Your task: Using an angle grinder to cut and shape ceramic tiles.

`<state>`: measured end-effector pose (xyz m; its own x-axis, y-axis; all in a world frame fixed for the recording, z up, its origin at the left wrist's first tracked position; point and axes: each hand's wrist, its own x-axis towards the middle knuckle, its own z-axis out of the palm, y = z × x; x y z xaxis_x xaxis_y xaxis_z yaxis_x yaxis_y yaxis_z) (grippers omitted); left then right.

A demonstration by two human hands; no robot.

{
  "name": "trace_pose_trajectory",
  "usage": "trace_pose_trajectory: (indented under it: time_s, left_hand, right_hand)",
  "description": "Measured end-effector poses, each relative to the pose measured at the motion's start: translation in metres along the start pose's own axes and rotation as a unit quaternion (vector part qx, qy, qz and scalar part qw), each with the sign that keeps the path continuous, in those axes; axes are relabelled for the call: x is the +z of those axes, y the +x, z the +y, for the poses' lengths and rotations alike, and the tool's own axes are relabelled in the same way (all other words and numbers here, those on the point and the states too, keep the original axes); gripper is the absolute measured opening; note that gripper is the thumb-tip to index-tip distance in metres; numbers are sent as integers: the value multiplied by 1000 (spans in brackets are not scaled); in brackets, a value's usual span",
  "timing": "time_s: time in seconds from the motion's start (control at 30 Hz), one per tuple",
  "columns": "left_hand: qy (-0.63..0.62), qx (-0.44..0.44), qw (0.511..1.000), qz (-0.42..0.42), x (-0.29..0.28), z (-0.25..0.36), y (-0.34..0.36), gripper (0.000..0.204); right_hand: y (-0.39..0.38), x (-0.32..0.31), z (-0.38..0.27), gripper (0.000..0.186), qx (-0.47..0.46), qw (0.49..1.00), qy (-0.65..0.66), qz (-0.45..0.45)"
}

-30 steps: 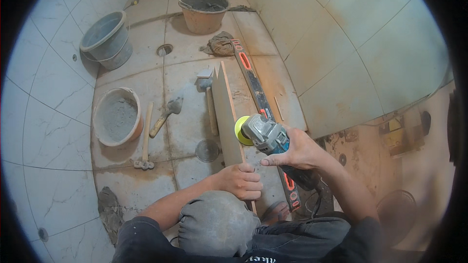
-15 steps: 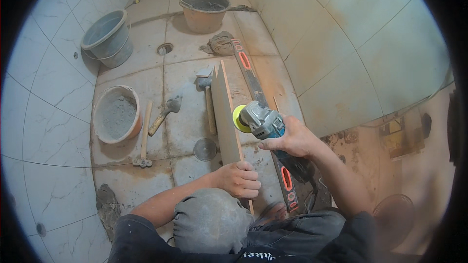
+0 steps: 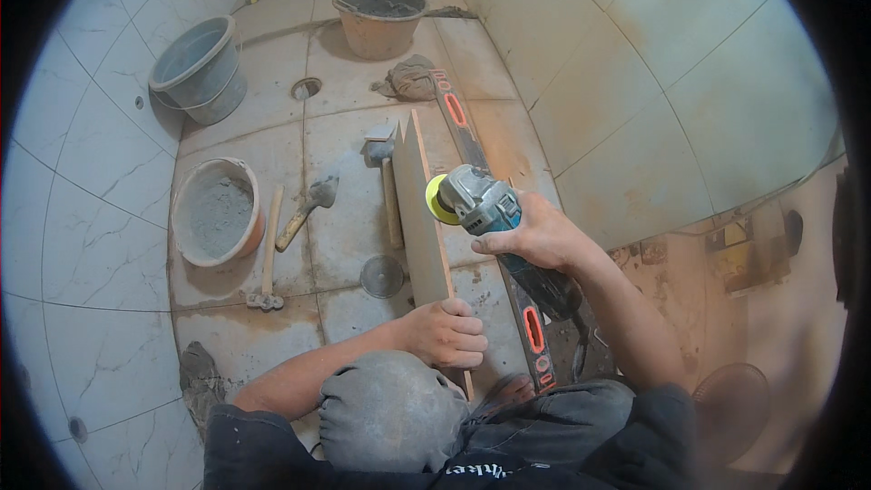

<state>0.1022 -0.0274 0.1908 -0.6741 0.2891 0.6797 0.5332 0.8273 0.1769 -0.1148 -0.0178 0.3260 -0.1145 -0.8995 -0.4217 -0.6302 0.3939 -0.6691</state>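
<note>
Leftmost, a grey bucket (image 3: 220, 93) stands near the tiled wall (image 3: 100, 245); below it, a pale tub (image 3: 251, 240) holds grey powdery material. Just right of the tub lie a hammer (image 3: 269, 259), head toward the wearer, and a wood-handled trowel (image 3: 309, 208). Further right, on the tiled floor (image 3: 349, 141): a pinkish bucket (image 3: 376, 40) of dark mix at the far end and a grey-headed tool (image 3: 392, 204) with a wooden handle, beside the panel. The flat panel (image 3: 424, 227) stands on its long edge in front of the wearer, running away from the body. Left hand (image 3: 442, 334): fingers curled closed over the panel's upper edge at the near end, gripping it. Yellow disc (image 3: 440, 200) of the angle grinder (image 3: 494, 209) sits at that edge, farther along; exact contact cannot be told. Right hand (image 3: 547, 234): fingers wrapped around the grinder body. Beneath the grinder, a spirit level (image 3: 466, 138) with red-rimmed slots lies lengthwise.
</note>
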Motion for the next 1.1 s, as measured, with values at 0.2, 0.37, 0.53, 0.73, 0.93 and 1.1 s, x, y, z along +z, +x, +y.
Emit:
trace_pose_trajectory:
  time_s: [0.2,0.37,0.53,0.73,0.93,1.1]
  left_hand:
    - [-13,-6,1000,-12,2,1,0,36]
    - [3,-4,1000,-7,6,1,-1,38]
    - [-15,-9,1000,-5,4,2,-1,37]
    - [-16,-12,1000,-9,5,3,-2,47]
    - [-3,-7,1000,-8,5,2,-1,51]
    - [-4,-10,1000,-22,9,4,-4,53]
  right_hand:
    - [10,-2,6,61,0,1000,3,-5]
    - [18,0,0,49,-28,999,25,29]
    - [30,-2,1,46,-28,999,22,31]
    - [42,-4,-3,45,-11,999,26,19]
    - [52,-12,-12,46,11,1000,27,10]
    - [60,-11,-8,47,-4,999,42,27]
